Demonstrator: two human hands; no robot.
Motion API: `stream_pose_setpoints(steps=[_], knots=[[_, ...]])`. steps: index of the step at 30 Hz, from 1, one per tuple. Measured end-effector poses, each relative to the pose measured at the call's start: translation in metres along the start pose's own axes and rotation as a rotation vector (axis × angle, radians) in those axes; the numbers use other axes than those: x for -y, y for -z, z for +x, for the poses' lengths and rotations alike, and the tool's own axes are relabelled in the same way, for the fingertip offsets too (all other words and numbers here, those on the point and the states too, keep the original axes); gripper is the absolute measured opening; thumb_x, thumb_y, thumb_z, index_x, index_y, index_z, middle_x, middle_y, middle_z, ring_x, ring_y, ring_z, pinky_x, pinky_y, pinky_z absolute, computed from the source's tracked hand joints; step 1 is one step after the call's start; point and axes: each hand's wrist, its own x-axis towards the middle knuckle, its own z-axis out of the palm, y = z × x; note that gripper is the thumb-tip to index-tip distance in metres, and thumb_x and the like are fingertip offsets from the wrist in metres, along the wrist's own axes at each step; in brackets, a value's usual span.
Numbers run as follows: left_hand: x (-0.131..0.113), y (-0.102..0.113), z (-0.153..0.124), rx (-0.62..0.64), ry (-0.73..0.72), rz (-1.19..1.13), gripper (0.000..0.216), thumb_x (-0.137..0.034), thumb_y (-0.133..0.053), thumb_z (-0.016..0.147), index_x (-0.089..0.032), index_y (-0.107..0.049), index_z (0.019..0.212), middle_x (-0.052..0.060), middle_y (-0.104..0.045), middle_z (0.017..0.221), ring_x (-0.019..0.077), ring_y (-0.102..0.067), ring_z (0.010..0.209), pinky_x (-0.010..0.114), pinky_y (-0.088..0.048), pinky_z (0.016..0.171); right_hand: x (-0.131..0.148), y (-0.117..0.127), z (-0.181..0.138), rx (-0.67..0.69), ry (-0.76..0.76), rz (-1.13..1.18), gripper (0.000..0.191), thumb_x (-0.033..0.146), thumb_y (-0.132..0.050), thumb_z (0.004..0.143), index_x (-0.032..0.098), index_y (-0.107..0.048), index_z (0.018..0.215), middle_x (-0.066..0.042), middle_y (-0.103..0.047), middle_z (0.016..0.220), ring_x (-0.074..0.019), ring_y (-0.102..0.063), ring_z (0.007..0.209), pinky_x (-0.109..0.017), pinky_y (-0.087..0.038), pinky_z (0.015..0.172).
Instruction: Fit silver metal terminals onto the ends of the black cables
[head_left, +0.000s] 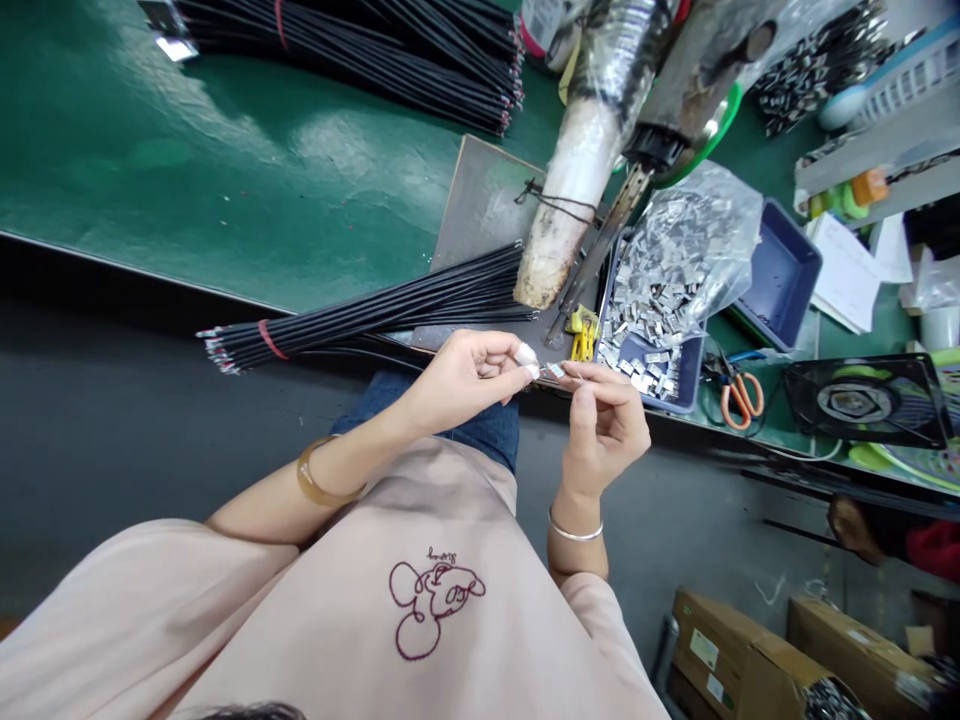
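1 black cable bundle (360, 307) overhung the green bench (315, 225). The left hand (480, 372) pinched 1 end of a small metal connector (555, 370) by the bench edge; the right hand (606, 418) pinched its other end, near a blue tray (693, 372).

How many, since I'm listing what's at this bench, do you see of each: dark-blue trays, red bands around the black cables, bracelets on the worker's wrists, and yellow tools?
Dark-blue trays: 2
Red bands: 2
Bracelets: 2
Yellow tool: 1
Total: 7
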Motion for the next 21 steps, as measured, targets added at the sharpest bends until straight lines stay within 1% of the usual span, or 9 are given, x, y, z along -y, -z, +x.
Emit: stream_pose_setpoints(steps=[4,6,8,10,13,16,19,21], knots=[[0.002,0.001,0.001,0.001,-0.039,0.014,0.013,-0.022,-0.064,0.084,-0.012,-0.061,0.076,-0.003,-0.057,0.058,0.0056,-0.05,0.051,0.017,-0.039,0.052,-0.001,0.0,-0.004,0.018,-0.037,0.041,0.007,0.018,-0.061,0.092,0.022,-0.065,0.088,-0.002,-0.076,0.099,-0.016,-0.074,0.089,-0.035,-0.065,0.079],[0.004,0.002,0.001,0.013,-0.06,0.014,0.013,-0.023,-0.063,0.085,-0.013,-0.06,0.077,-0.003,-0.057,0.058,0.0062,-0.052,0.052,0.017,-0.041,0.054,-0.001,0.0,-0.004,0.025,-0.067,0.053,0.007,0.018,-0.061,0.092,0.022,-0.065,0.088,-0.002,-0.075,0.098,-0.0153,-0.074,0.088,-0.034,-0.065,0.077],[0.005,0.002,0.001,0.03,-0.073,0.023,0.015,-0.023,-0.061,0.086,-0.014,-0.059,0.074,-0.003,-0.056,0.057,0.0065,-0.051,0.052,0.018,-0.041,0.054,-0.001,0.001,-0.003,0.012,-0.077,0.017,0.006,0.018,-0.063,0.091,0.022,-0.066,0.089,-0.002,-0.075,0.097,-0.0149,-0.074,0.088,-0.033,-0.065,0.076],[0.004,0.002,0.0,0.044,-0.078,0.042,0.018,-0.023,-0.06,0.087,-0.014,-0.058,0.071,-0.002,-0.055,0.057,0.0066,-0.05,0.052,0.018,-0.04,0.055,-0.001,0.004,0.0,0.006,-0.049,-0.072,0.007,0.017,-0.066,0.089,0.023,-0.069,0.091,-0.002,-0.075,0.098,-0.016,-0.073,0.092,-0.035,-0.065,0.08],[0.002,0.002,0.0,0.052,-0.078,0.062,0.02,-0.024,-0.06,0.087,-0.014,-0.058,0.07,-0.002,-0.055,0.057,0.007,-0.049,0.052,0.019,-0.041,0.055,-0.001,0.006,0.005,0.076,0.005,-0.17,0.01,0.018,-0.07,0.087,0.025,-0.072,0.094,-0.003,-0.074,0.103,-0.0181,-0.073,0.098,-0.04,-0.064,0.087],[0.0,0.001,-0.001,0.048,-0.076,0.078,0.021,-0.024,-0.061,0.086,-0.014,-0.058,0.068,-0.002,-0.054,0.056,0.007,-0.048,0.052,0.019,-0.039,0.054,-0.001,0.007,0.007,0.149,0.031,-0.172,0.011,0.018,-0.07,0.087,0.026,-0.073,0.094,-0.003,-0.075,0.104,-0.0182,-0.073,0.099,-0.04,-0.064,0.088],[-0.001,0.001,-0.002,0.045,-0.074,0.106,0.023,-0.024,-0.063,0.084,-0.014,-0.059,0.064,-0.002,-0.054,0.054,0.0068,-0.046,0.051,0.019,-0.038,0.053,0.0,0.005,0.006,0.179,0.004,-0.167,0.007,0.019,-0.069,0.087,0.024,-0.071,0.092,-0.004,-0.074,0.104,-0.0181,-0.073,0.099,-0.038,-0.064,0.086],[-0.001,0.001,-0.002,0.045,-0.071,0.112,0.022,-0.024,-0.065,0.084,-0.013,-0.064,0.065,-0.001,-0.057,0.055,0.0075,-0.047,0.053,0.02,-0.039,0.053,0.0,0.005,0.007,0.189,-0.043,-0.135,0.004,0.02,-0.069,0.087,0.023,-0.07,0.09,-0.004,-0.074,0.104,-0.0176,-0.073,0.098,-0.036,-0.064,0.085]])
